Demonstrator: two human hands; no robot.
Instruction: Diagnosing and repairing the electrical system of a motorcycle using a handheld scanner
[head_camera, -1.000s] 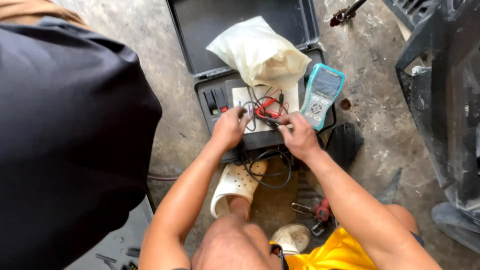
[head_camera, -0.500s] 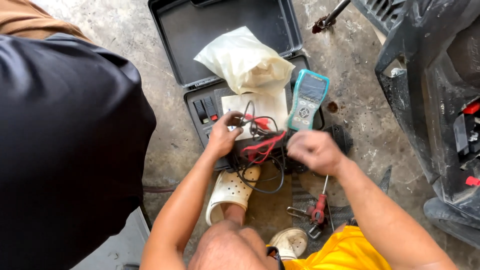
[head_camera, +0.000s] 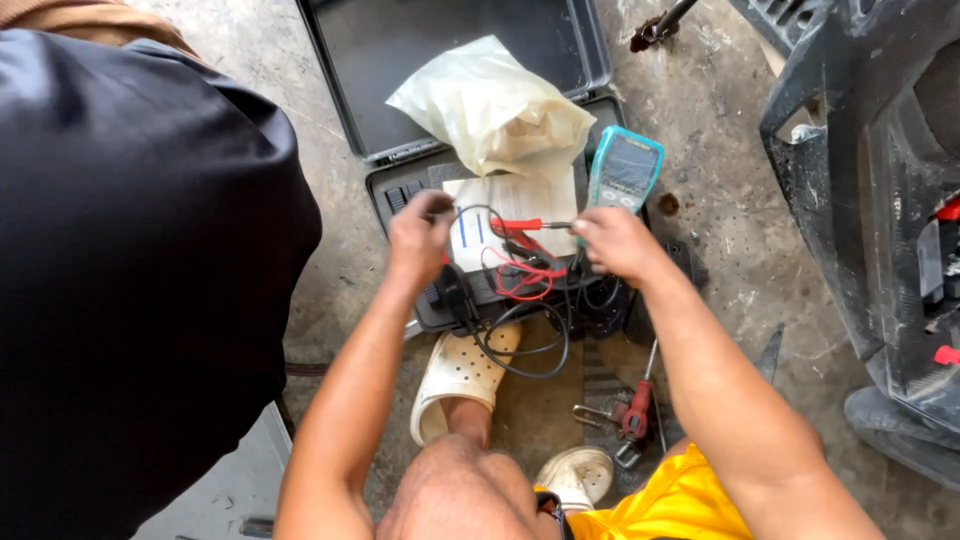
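An open black tool case (head_camera: 395, 190) lies on the concrete floor in the head view. In it rest a teal handheld meter (head_camera: 625, 170), a white paper sheet (head_camera: 545, 200) and a crumpled pale plastic bag (head_camera: 490, 105). My left hand (head_camera: 418, 238) pinches a black test lead (head_camera: 500, 345) over the case's left side. My right hand (head_camera: 615, 243) grips the metal tip of a red probe (head_camera: 515, 226) just below the meter. Red and black wires tangle between both hands.
A person in a black shirt (head_camera: 140, 270) fills the left side. A dark vehicle body panel (head_camera: 870, 170) stands at the right. Red-handled pliers (head_camera: 637, 410) and a wrench lie on the floor by my white clogs (head_camera: 462, 375).
My hands have lifted and spread apart, drawing the red probe and black lead up out of the wire tangle. The view shifted slightly left.
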